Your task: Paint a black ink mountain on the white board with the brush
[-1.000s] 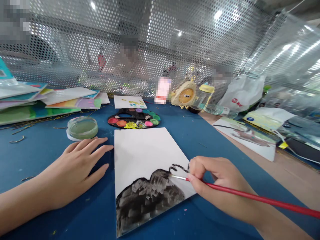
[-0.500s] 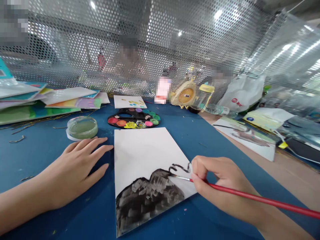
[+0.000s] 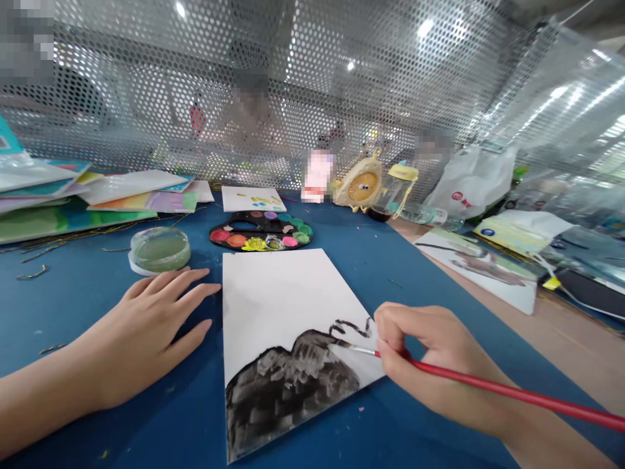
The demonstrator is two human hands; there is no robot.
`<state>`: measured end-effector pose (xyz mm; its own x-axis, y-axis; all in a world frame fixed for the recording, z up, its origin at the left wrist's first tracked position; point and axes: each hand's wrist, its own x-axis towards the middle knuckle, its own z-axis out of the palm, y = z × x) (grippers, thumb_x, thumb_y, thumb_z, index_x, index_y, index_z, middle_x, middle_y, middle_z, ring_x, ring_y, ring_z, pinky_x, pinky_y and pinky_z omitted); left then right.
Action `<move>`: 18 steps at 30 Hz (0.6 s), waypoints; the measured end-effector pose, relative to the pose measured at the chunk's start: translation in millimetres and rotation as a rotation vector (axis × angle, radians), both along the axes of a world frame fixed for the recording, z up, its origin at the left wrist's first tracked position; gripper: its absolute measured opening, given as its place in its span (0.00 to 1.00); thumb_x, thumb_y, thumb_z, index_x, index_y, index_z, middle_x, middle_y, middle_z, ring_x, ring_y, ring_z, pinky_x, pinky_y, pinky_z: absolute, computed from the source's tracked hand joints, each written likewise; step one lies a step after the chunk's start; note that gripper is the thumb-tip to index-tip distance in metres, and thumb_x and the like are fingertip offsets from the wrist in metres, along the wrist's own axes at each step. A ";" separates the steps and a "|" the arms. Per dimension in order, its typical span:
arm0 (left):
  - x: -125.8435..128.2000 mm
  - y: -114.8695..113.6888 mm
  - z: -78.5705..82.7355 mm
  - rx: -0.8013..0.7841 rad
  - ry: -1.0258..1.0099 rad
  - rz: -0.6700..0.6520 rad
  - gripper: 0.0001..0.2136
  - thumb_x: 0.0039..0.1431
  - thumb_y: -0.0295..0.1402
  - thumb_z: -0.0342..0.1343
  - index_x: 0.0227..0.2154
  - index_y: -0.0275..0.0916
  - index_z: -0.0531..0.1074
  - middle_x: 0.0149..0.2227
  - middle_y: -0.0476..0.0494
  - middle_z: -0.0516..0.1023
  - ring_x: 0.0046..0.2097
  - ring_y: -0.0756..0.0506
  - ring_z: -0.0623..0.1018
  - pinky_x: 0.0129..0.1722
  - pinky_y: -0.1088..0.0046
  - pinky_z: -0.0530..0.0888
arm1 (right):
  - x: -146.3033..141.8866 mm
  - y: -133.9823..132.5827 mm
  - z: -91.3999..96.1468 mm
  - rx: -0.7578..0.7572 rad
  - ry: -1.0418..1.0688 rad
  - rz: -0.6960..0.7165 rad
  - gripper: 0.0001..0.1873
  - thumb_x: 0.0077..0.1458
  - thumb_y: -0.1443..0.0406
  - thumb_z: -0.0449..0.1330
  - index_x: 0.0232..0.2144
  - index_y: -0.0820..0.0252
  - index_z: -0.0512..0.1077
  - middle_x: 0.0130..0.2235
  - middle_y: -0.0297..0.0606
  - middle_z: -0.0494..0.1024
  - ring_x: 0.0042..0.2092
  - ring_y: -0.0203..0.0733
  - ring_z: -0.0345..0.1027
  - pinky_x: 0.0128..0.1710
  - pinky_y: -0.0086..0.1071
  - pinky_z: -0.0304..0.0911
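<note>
Right fingers (image 3: 389,326) pinch a red paintbrush (image 3: 488,385) over the paper (image 3: 283,293); left fingers (image 3: 180,288) lie spread beside it.

On my head view, my right hand (image 3: 434,361) pinches a red-handled paintbrush (image 3: 508,393), its tip at the upper edge of a black painted mass (image 3: 293,384) on a white paper sheet (image 3: 288,299). My left hand (image 3: 141,335) lies flat on the blue table mat (image 3: 58,312), just beside the sheet's left edge and not touching it. Ahead of the sheet I see a round watercolor palette (image 3: 261,231), and to the left, a shallow dish of greenish water (image 3: 160,250). Off to the right lies another painted sheet (image 3: 478,272).
</note>
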<state>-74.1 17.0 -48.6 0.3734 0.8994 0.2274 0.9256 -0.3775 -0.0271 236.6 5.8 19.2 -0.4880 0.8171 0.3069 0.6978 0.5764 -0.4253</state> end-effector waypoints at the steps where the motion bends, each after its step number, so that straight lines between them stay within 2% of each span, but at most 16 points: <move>1: 0.0 -0.3 -0.4 0.004 -0.003 0.002 0.24 0.58 0.45 0.37 0.51 0.43 0.66 0.56 0.37 0.67 0.58 0.33 0.64 0.52 0.45 0.67 | -0.4 0.3 1.0 0.006 -0.002 0.006 0.15 0.50 0.65 0.56 0.17 0.58 0.55 0.18 0.29 0.60 0.22 0.32 0.55 0.22 0.26 0.51; 6: -0.2 0.2 -1.1 0.008 -0.022 0.002 0.23 0.58 0.45 0.37 0.51 0.45 0.66 0.57 0.38 0.66 0.58 0.34 0.65 0.52 0.45 0.67 | 3.1 0.2 2.9 0.029 -0.020 0.054 0.15 0.49 0.68 0.55 0.17 0.58 0.53 0.18 0.28 0.59 0.22 0.32 0.54 0.22 0.25 0.50; 11: -0.4 0.2 0.2 -0.006 -0.024 0.003 0.23 0.59 0.45 0.37 0.52 0.45 0.66 0.57 0.38 0.66 0.58 0.34 0.64 0.52 0.45 0.66 | 7.8 -0.7 0.7 0.036 -0.092 0.175 0.14 0.47 0.74 0.50 0.18 0.58 0.49 0.18 0.28 0.56 0.23 0.31 0.52 0.23 0.25 0.49; 16: 0.7 0.6 0.1 -0.001 -0.038 0.010 0.23 0.58 0.45 0.38 0.51 0.45 0.66 0.57 0.39 0.67 0.58 0.34 0.65 0.52 0.45 0.67 | 9.3 0.1 -0.1 0.040 -0.069 0.095 0.14 0.50 0.73 0.49 0.19 0.58 0.50 0.19 0.29 0.59 0.23 0.31 0.54 0.23 0.24 0.50; 18: 1.0 1.1 -0.3 0.000 -0.041 0.011 0.23 0.58 0.46 0.38 0.51 0.45 0.66 0.57 0.39 0.67 0.58 0.34 0.65 0.52 0.45 0.67 | 9.2 -0.3 0.2 0.042 -0.084 0.107 0.14 0.50 0.73 0.49 0.19 0.58 0.49 0.19 0.29 0.59 0.23 0.31 0.54 0.23 0.24 0.50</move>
